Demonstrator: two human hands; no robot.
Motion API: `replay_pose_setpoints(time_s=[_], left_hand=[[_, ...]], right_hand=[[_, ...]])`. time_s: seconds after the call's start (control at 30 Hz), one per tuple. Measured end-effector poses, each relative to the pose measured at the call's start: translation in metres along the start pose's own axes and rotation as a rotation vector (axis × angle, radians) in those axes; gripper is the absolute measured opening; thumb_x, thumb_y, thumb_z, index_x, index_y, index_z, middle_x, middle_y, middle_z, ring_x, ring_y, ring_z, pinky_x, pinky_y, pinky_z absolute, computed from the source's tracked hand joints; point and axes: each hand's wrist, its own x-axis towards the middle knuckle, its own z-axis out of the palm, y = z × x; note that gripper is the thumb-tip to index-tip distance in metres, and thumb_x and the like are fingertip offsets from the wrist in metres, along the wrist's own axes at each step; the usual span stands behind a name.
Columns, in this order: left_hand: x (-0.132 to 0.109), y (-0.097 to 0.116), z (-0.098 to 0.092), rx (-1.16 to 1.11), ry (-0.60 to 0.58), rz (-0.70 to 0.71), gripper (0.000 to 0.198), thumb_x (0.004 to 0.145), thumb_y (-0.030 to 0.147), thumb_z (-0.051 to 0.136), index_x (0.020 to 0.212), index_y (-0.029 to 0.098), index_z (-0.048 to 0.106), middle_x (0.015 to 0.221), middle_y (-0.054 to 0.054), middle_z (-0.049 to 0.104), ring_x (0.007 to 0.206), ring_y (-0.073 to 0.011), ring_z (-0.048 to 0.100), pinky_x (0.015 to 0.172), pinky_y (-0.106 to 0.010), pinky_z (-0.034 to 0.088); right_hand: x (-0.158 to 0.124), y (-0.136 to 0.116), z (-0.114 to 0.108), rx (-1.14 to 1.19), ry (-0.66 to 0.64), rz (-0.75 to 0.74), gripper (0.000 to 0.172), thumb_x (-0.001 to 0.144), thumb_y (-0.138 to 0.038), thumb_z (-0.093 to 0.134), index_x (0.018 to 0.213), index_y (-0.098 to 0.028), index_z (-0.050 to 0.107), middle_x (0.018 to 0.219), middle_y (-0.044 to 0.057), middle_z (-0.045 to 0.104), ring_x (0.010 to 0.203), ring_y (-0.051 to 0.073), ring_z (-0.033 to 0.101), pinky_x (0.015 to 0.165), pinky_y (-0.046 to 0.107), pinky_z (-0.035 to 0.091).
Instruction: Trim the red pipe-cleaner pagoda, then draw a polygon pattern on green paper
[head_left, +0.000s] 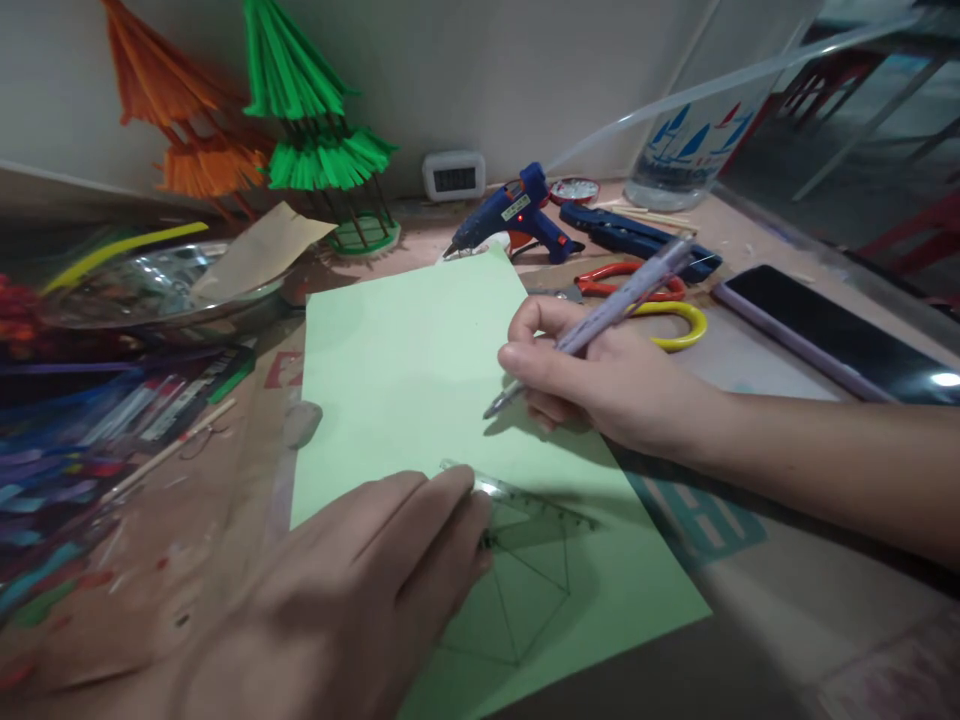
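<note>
A sheet of light green paper [405, 370] lies in front of me, with pencil-thin lines forming a many-sided figure cut by spokes near its lower edge. My left hand [390, 560] presses a clear plastic ruler [536, 505] against the sheet, fingers close together; part of the ruler is hidden under them. Above the paper, my right hand [585, 370] grips a pale purple pen [619, 300] between thumb and fingers. The pen tip points down and left, over a blank part of the sheet; whether it touches, I cannot tell.
Behind the paper are a blue glue gun [510, 215], a blue cutter [637, 235], red-handled pliers [630, 280] and a small digital clock [454, 176]. A phone [840, 330] lies right. Left stand a metal bowl [247, 305] and green [330, 150] and orange [202, 170] tiered models.
</note>
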Motion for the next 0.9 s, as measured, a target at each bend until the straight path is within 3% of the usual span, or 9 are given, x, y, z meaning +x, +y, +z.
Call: replay_pose_setpoints(time_s=[0.1, 0.2, 0.33, 0.4, 0.47, 0.6, 0.73, 0.9], left_hand=[[-0.005, 0.003, -0.006, 0.103, 0.008, 0.074, 0.036, 0.109, 0.015, 0.038, 0.131, 0.019, 0.065, 0.128, -0.005, 0.074, 0.094, -0.0196, 0.07, 0.078, -0.033, 0.058], [0.0, 0.004, -0.009, 0.156, 0.016, 0.1, 0.044, 0.104, 0.006, 0.031, 0.125, 0.019, 0.068, 0.13, -0.005, 0.074, 0.084, -0.0196, 0.07, 0.067, -0.035, 0.057], [0.016, 0.005, -0.009, 0.041, 0.034, 0.006, 0.034, 0.108, 0.014, 0.038, 0.117, 0.021, 0.07, 0.099, -0.001, 0.077, 0.068, -0.0167, 0.067, 0.056, -0.031, 0.054], [0.018, 0.004, -0.011, -0.004, 0.069, -0.026, 0.031, 0.111, 0.021, 0.039, 0.114, 0.019, 0.07, 0.092, -0.001, 0.076, 0.07, -0.0166, 0.07, 0.06, -0.03, 0.058], [0.016, 0.003, -0.012, -0.002, 0.074, 0.007, 0.036, 0.112, 0.022, 0.035, 0.116, 0.017, 0.07, 0.099, -0.003, 0.078, 0.08, -0.0172, 0.074, 0.07, -0.03, 0.062], [0.008, 0.004, -0.011, 0.157, 0.038, 0.131, 0.046, 0.108, 0.008, 0.027, 0.121, 0.015, 0.071, 0.119, -0.005, 0.079, 0.094, -0.016, 0.074, 0.081, -0.025, 0.062], [0.009, 0.006, -0.007, 0.257, 0.08, 0.143, 0.049, 0.103, 0.002, 0.028, 0.123, 0.013, 0.071, 0.125, -0.006, 0.078, 0.103, -0.0175, 0.072, 0.093, -0.027, 0.06], [0.017, 0.007, -0.009, 0.243, 0.09, 0.14, 0.042, 0.106, 0.006, 0.032, 0.117, 0.015, 0.071, 0.117, -0.003, 0.081, 0.101, -0.0173, 0.074, 0.089, -0.028, 0.061]], right_hand=[[0.0, 0.0, -0.001, -0.012, -0.043, -0.011, 0.022, 0.103, -0.036, 0.061, 0.086, -0.023, 0.054, 0.053, -0.009, 0.056, 0.048, 0.008, 0.05, 0.048, 0.02, 0.038], [-0.001, -0.001, -0.001, -0.091, -0.038, -0.016, 0.022, 0.105, -0.037, 0.059, 0.088, -0.022, 0.058, 0.056, -0.007, 0.06, 0.051, 0.008, 0.051, 0.048, 0.02, 0.034], [-0.002, -0.002, -0.001, -0.161, -0.045, -0.019, 0.024, 0.105, -0.04, 0.059, 0.089, -0.022, 0.06, 0.057, -0.006, 0.06, 0.052, 0.008, 0.051, 0.048, 0.022, 0.034], [-0.003, -0.004, 0.0, -0.192, -0.051, -0.021, 0.024, 0.105, -0.04, 0.058, 0.09, -0.021, 0.06, 0.057, -0.006, 0.06, 0.053, 0.009, 0.05, 0.049, 0.022, 0.035], [-0.003, -0.006, 0.0, -0.215, -0.056, -0.023, 0.025, 0.106, -0.04, 0.057, 0.09, -0.021, 0.061, 0.058, -0.006, 0.06, 0.054, 0.009, 0.05, 0.05, 0.022, 0.036], [-0.003, -0.007, 0.001, -0.214, -0.075, -0.02, 0.028, 0.105, -0.046, 0.059, 0.091, -0.021, 0.061, 0.058, -0.006, 0.059, 0.054, 0.009, 0.051, 0.051, 0.023, 0.037], [-0.002, -0.006, 0.0, -0.229, -0.075, -0.01, 0.033, 0.103, -0.052, 0.061, 0.091, -0.021, 0.062, 0.059, -0.006, 0.06, 0.056, 0.01, 0.052, 0.053, 0.023, 0.038], [-0.002, -0.006, 0.0, -0.238, -0.075, 0.01, 0.034, 0.101, -0.054, 0.062, 0.092, -0.021, 0.063, 0.06, -0.005, 0.059, 0.056, 0.01, 0.051, 0.054, 0.024, 0.038]])
